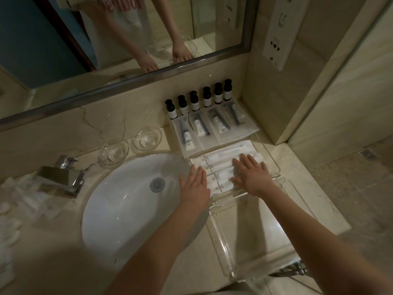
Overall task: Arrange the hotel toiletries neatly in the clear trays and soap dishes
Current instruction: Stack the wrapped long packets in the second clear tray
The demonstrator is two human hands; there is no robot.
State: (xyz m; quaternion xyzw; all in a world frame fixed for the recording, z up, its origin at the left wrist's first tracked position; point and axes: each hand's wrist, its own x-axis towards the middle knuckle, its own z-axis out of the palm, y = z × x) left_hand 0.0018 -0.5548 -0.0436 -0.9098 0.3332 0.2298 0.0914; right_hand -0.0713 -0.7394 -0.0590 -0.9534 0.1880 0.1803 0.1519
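Several white wrapped packets (219,165) lie side by side in a clear tray (274,167) right of the sink. My left hand (194,185) rests flat at their left ends, fingers apart. My right hand (252,174) lies flat on their right ends, fingers spread. Behind them, several toothbrush kits (209,129) in clear wrappers lie in a row, and several small dark bottles (200,101) stand against the wall. A second clear tray (225,250) sits nearer me, nothing in it. Two glass soap dishes (146,138) (113,153) stand behind the sink.
A white basin (127,201) with a chrome tap (61,175) is on the left. More white packets and round soaps (12,211) lie scattered at the far left of the counter. A mirror (106,39) runs along the back wall; a side wall closes the right.
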